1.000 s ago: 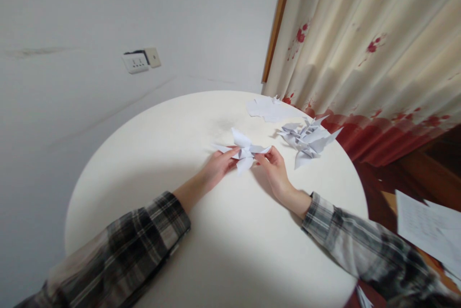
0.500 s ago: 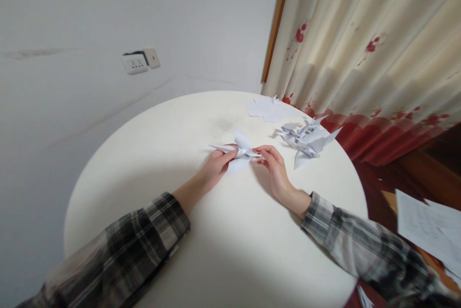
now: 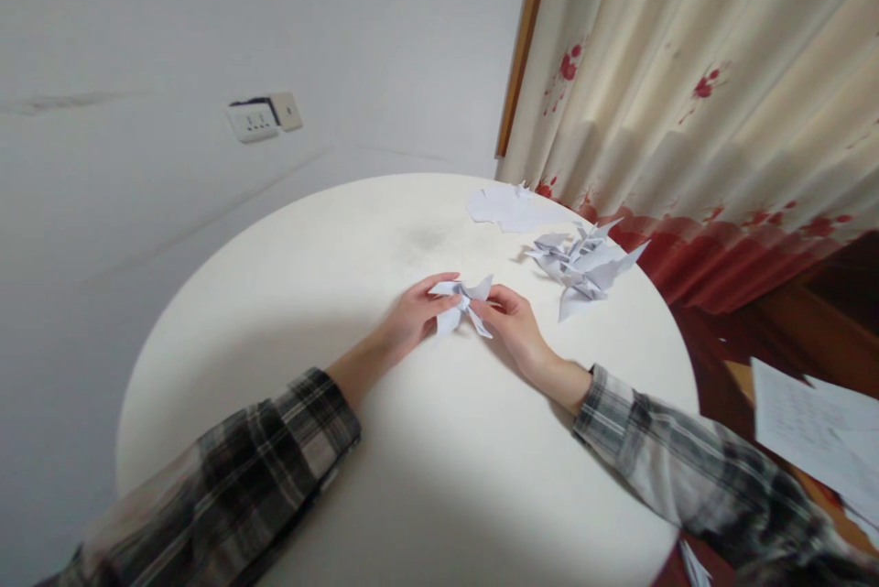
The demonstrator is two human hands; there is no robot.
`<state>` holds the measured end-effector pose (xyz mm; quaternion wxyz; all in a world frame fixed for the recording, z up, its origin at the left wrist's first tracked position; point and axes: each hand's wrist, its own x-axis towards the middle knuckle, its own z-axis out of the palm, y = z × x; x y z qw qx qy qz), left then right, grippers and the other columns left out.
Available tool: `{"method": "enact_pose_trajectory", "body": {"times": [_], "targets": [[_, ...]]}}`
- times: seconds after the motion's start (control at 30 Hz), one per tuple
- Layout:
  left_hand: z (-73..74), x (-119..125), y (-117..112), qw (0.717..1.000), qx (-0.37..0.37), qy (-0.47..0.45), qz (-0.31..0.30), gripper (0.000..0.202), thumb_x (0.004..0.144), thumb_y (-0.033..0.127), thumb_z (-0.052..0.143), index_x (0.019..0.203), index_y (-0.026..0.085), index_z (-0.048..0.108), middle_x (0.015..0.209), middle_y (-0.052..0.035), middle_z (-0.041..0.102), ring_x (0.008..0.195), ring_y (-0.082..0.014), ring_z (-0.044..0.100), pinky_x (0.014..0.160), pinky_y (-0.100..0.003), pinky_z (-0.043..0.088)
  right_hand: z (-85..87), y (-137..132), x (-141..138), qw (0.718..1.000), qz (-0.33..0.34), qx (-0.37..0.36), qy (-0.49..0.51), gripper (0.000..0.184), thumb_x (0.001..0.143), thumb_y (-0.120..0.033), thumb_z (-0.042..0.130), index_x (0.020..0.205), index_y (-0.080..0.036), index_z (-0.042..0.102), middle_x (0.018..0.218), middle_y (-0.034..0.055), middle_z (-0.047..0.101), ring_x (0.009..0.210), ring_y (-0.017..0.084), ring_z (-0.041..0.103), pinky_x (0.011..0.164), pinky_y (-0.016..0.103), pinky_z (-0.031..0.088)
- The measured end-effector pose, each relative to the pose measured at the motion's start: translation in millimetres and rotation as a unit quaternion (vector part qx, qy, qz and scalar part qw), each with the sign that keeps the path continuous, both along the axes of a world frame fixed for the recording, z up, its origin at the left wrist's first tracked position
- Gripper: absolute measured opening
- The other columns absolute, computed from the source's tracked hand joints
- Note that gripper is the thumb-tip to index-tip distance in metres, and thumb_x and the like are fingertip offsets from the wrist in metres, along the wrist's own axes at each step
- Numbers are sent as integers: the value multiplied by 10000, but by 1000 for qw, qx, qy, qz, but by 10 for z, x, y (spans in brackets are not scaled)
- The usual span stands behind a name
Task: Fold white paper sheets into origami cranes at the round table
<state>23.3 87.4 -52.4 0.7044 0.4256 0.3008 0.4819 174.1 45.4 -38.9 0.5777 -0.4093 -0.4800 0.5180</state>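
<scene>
A white folded paper crane (image 3: 450,320) is held between my two hands just above the round white table (image 3: 385,230). My left hand (image 3: 410,317) grips its left side, thumb on top and fingers partly behind it. With thumb and fingertips, my right hand (image 3: 516,323) pinches the right side close to the centre. Pointed paper flaps stick out above and below the fingers. Some of the folds are covered by my fingertips.
Several folded white paper cranes (image 3: 583,266) lie heaped at the table's right. Behind them are flat paper pieces (image 3: 504,207). A curtain (image 3: 659,111) hangs beyond the right edge, a wall socket (image 3: 253,122) is at the left, and written sheets (image 3: 810,422) lie lower right.
The paper crane has been turned between my hands, so its flaps point in different directions. My right hand has moved slightly left and now pinches nearer its centre.
</scene>
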Motion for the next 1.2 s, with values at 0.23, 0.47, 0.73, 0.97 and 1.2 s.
{"method": "enact_pose_trajectory", "body": {"times": [0.23, 0.47, 0.73, 0.97, 1.2], "targets": [[5, -11, -9, 1000, 27, 14, -3, 570, 467, 58, 746, 1002, 181, 594, 964, -24, 648, 913, -170, 590, 799, -270, 443, 4, 30, 27, 1000, -23, -2, 10, 162, 621, -283, 696, 722, -176, 629, 697, -18, 620, 643, 110, 511, 641, 245, 374], [-25, -44, 12, 999, 31, 37, -10, 532, 525, 95, 732, 1025, 180, 574, 1133, -58, 595, 1087, -224, 521, 922, -331, 396, -10, 43, 26, 998, -41, -23, 45, 230, 642, -372, 662, 600, -181, 542, 583, -52, 518, 587, 95, 454, 610, 224, 370], [-28, -22, 6, 998, 37, 37, -29, 484, 521, 102, 742, 977, 159, 588, 1021, -59, 642, 973, -200, 572, 871, -318, 412, -32, 75, 27, 996, -50, -44, 52, 221, 618, -384, 661, 650, -187, 566, 612, -31, 560, 575, 107, 495, 582, 239, 401], [-50, -29, -2, 997, 35, 31, -61, 498, 547, 121, 742, 1010, 175, 568, 870, -25, 662, 779, -146, 608, 716, -259, 443, -6, 49, 15, 996, -60, -50, 38, 211, 605, -352, 663, 683, -179, 570, 591, -35, 562, 540, 102, 485, 542, 237, 382], [36, -18, -43, 996, 49, -2, -69, 289, 511, 212, 785, 666, 142, 552, 886, -39, 651, 727, -135, 602, 640, -236, 443, -19, 28, 26, 997, -41, -55, 20, 280, 636, -382, 668, 773, -185, 524, 530, -58, 540, 493, 87, 468, 511, 219, 343]]}}
